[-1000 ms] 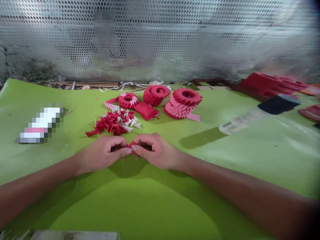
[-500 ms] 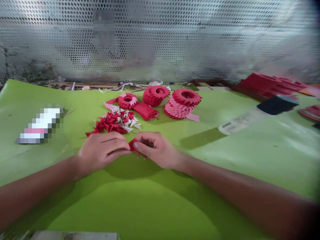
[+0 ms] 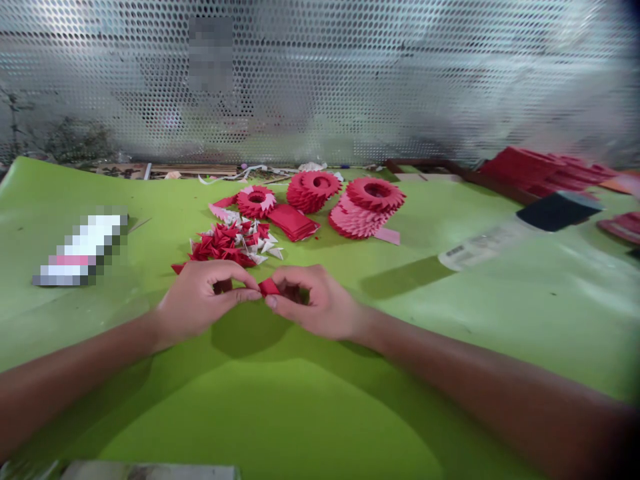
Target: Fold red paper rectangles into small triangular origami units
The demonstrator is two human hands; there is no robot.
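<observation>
My left hand (image 3: 203,300) and my right hand (image 3: 313,300) meet over the green table cover (image 3: 280,413), both pinching a small folded red paper piece (image 3: 269,287) between fingertips. Just beyond the hands lies a heap of small folded red and white paper triangles (image 3: 230,245). Farther back stand a small red paper ring (image 3: 256,201), a stack of red rings (image 3: 311,189) and a taller stack of red and pink rings (image 3: 367,207). A pile of flat red paper sheets (image 3: 293,221) lies between them.
A perforated metal screen (image 3: 350,80) closes off the back. A clear bottle with a dark cap (image 3: 520,227) lies on its side at right. More red paper stacks (image 3: 545,170) sit at far right. A blurred-out white object (image 3: 83,250) lies at left.
Both hands stayed in place while the fingers worked the red piece; the left hand's fingers curled back from a flatter pose, and the piece now shows more between the fingertips.
</observation>
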